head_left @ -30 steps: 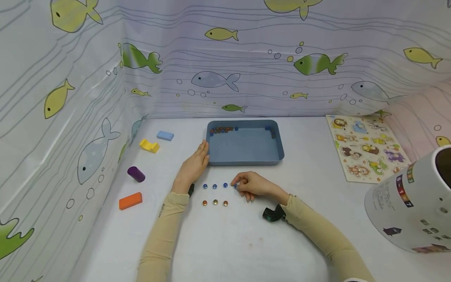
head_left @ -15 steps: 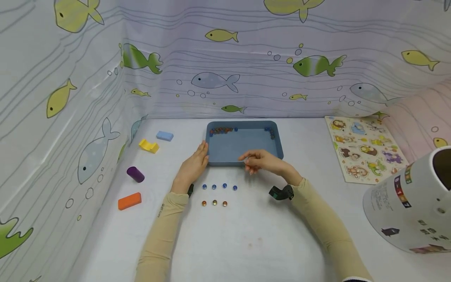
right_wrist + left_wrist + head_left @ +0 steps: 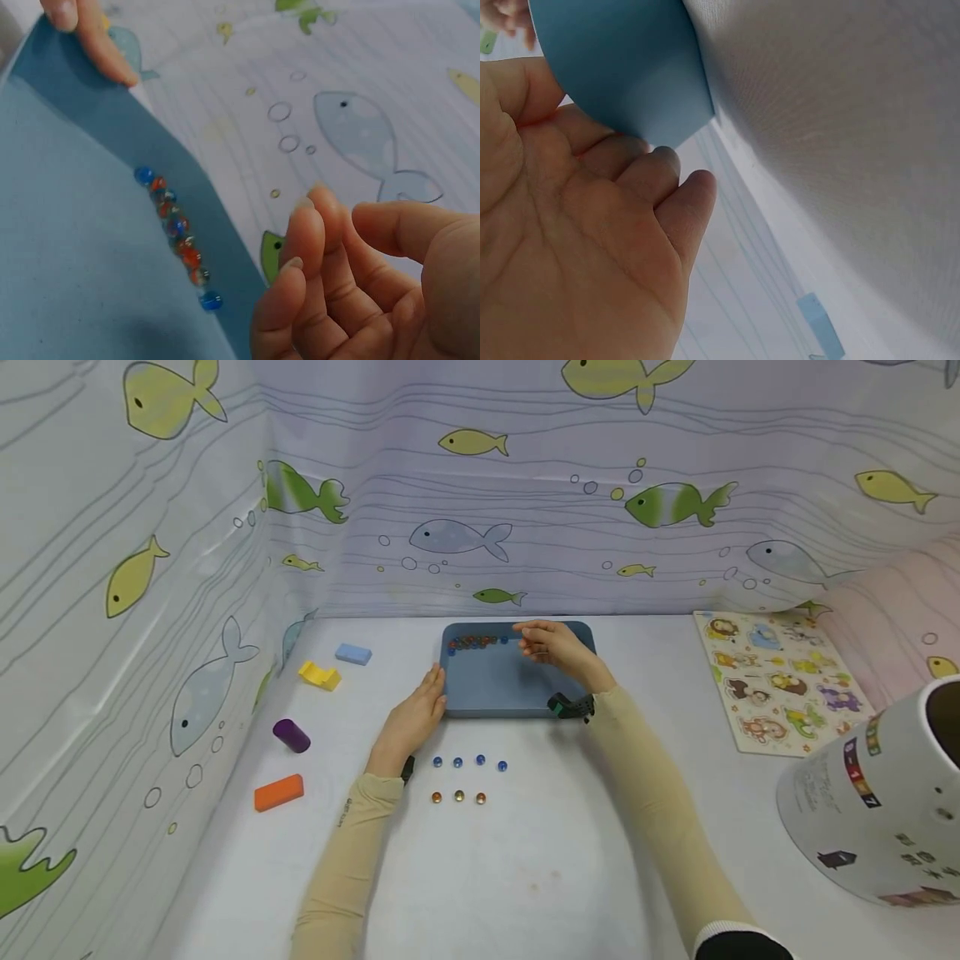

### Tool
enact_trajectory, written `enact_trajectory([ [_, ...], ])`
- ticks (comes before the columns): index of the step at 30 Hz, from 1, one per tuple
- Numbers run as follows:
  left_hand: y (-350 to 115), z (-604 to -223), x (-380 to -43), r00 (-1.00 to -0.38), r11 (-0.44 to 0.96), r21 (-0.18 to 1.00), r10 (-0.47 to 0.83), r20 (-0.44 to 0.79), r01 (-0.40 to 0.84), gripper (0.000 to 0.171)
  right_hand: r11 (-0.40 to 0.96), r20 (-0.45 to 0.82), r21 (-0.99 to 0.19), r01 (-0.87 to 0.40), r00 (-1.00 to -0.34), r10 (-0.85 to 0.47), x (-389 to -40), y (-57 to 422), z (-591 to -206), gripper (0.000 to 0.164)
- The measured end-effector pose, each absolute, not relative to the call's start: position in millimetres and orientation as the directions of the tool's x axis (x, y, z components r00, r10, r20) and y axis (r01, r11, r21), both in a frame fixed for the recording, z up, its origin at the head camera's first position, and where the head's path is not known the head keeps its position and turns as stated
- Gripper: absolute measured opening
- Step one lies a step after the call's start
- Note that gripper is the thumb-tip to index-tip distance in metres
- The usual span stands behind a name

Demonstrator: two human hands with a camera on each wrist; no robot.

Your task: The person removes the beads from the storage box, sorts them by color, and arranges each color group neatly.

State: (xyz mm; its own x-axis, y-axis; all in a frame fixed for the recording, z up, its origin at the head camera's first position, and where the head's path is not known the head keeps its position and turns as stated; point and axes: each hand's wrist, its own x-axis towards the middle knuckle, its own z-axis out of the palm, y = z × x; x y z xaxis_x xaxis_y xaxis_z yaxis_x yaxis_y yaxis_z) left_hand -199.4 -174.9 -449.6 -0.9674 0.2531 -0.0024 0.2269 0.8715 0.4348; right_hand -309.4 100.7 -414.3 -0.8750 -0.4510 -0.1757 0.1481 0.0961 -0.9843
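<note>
A blue-grey tray (image 3: 483, 689) stands at the back middle, with a line of mixed glass marbles (image 3: 184, 240) along its far wall. My left hand (image 3: 408, 725) rests its straightened fingers against the tray's left side; in the left wrist view the fingertips (image 3: 697, 191) lie by a tray corner. My right hand (image 3: 557, 649) hovers over the tray's far right part, fingers loosely bent, nothing seen between thumb and fingertips. In front of the tray, several blue marbles (image 3: 457, 762) form a row on the table. Nearer still lies a row of three orange and yellowish marbles (image 3: 459, 796).
Left of the left arm lie an orange block (image 3: 279, 793), a purple cylinder (image 3: 292, 736), a yellow curved block (image 3: 319, 676) and a light blue block (image 3: 353, 654). At right are an animal picture board (image 3: 780, 681) and a large white tub (image 3: 847, 818). A fish-print curtain (image 3: 555, 560) hangs behind.
My right hand has let go of the fourth blue marble at the row's right end, then moved up and away over the tray's far side. My left hand has stayed at the tray.
</note>
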Motion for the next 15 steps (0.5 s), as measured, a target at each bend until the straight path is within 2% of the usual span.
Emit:
enact_trajectory([
  [5,-177,-448,-199,-0.968,0.873,0.432,0.249,0.004,0.227,0.055,0.100,-0.207,-0.978,0.182,-0.897,-0.390,-326,84,-426,0.042],
  [15,-176,-451,-200,-0.969,0.876,0.430,0.247,-0.010,0.219,0.055,0.132,-0.290,-0.956,0.260,-0.897,-0.333,-342,67,-444,0.042],
])
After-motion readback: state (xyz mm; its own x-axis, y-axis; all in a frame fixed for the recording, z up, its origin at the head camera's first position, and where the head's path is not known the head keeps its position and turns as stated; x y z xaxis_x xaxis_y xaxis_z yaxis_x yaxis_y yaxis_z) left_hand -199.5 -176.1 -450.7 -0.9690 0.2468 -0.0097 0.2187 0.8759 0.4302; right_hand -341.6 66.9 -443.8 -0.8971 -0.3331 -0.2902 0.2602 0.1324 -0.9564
